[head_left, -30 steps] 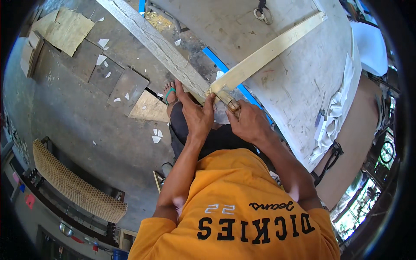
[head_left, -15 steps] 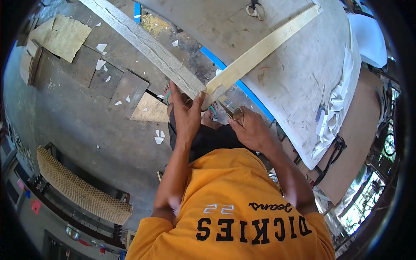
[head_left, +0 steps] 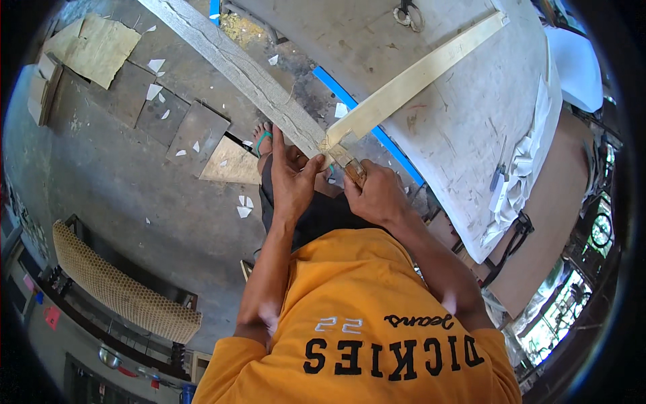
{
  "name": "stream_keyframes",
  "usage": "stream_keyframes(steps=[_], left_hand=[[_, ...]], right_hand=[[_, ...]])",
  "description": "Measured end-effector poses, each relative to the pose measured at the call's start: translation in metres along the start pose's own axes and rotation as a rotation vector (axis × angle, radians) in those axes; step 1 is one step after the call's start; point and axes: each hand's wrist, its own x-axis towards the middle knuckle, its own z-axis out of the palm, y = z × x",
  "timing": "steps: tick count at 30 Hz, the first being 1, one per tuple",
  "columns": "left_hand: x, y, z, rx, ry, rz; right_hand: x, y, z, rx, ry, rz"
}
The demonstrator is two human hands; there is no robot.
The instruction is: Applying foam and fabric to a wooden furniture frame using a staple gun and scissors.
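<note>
A long strip with a rough grey covering [head_left: 242,74] runs from the upper left to my lap. It meets a pale wooden slat [head_left: 417,77] at a corner. My left hand [head_left: 294,185] grips the near end of the grey strip, with the thumb on the side nearest me and the fingers partly hidden beneath. In my right hand [head_left: 378,192] is a short tool with a brown wooden handle [head_left: 355,174]. Its working end points at the corner where the two pieces join; the tip is too small to make out.
A table with a grey-white cover [head_left: 464,141] and blue edge [head_left: 397,155] stands at right, bearing scissors [head_left: 408,15], a screwdriver [head_left: 498,172] and crumpled white sheeting [head_left: 521,165]. White scraps [head_left: 244,210] and flat boards [head_left: 195,135] lie on the floor. A honeycomb-patterned panel [head_left: 121,283] stands lower left.
My right hand has moved left, bringing the tool up to the corner of the two pieces. My left hand keeps its grip on the grey strip.
</note>
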Motion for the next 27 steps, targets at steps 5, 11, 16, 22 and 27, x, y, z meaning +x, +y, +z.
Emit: stream_keyframes(steps=[5,11,16,22,27], left_hand=[[0.001,0.001,-0.005,0.005,-0.024,0.013],[0.0,0.005,-0.012,-0.008,-0.024,-0.041],[0.001,0.003,-0.016,-0.184,-0.031,-0.103],[0.01,-0.001,-0.023,-0.336,-0.08,-0.127],[0.021,0.009,-0.034,-0.099,-0.137,-0.242]], right_hand=[[-0.015,0.004,-0.005,0.107,0.001,0.013],[-0.027,-0.006,-0.01,0.182,-0.012,0.027],[-0.017,-0.011,0.007,0.061,0.028,0.0],[-0.006,0.003,0.028,0.097,0.16,-0.082],[-0.051,0.007,-0.015,0.248,0.175,0.207]])
